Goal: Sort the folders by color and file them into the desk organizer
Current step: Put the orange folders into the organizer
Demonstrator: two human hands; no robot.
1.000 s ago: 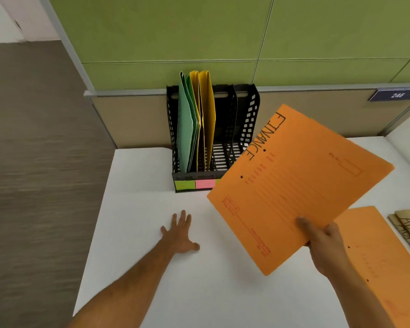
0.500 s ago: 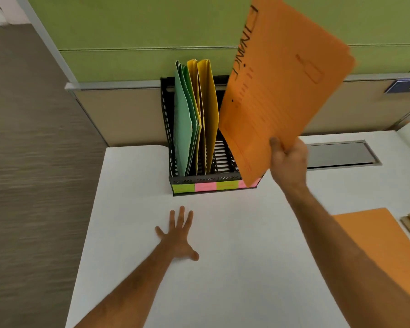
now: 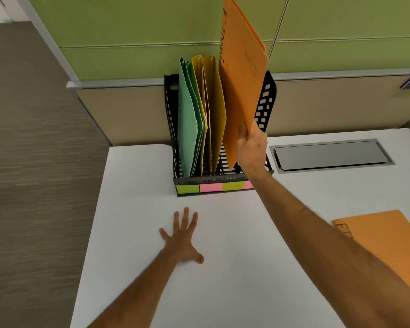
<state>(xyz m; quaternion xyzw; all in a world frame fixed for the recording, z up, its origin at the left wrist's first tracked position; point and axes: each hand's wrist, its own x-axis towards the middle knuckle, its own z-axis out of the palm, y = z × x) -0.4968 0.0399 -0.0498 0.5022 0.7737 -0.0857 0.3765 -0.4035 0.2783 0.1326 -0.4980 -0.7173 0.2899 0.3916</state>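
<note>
A black mesh desk organizer (image 3: 265, 100) stands at the back of the white desk (image 3: 223, 292), against the partition. Green folders (image 3: 188, 119) fill its leftmost slot and yellow folders (image 3: 214, 110) the slot beside them. My right hand (image 3: 251, 150) grips the lower edge of an orange folder (image 3: 243, 74), which stands nearly upright with its bottom corner inside a slot to the right of the yellow ones. My left hand (image 3: 181, 240) rests flat on the desk, fingers spread, in front of the organizer. Another orange folder (image 3: 393, 245) lies flat at the right.
Green and pink sticky labels (image 3: 211, 187) line the organizer's front. A grey cable hatch (image 3: 331, 155) is set into the desk to the right of the organizer. A green partition wall (image 3: 128, 31) rises behind. The desk's left edge drops to brown carpet (image 3: 33, 162).
My right hand has lifted the orange folder from low over the desk, turned it upright and brought its bottom corner down into the organizer. My left hand has stayed flat on the desk.
</note>
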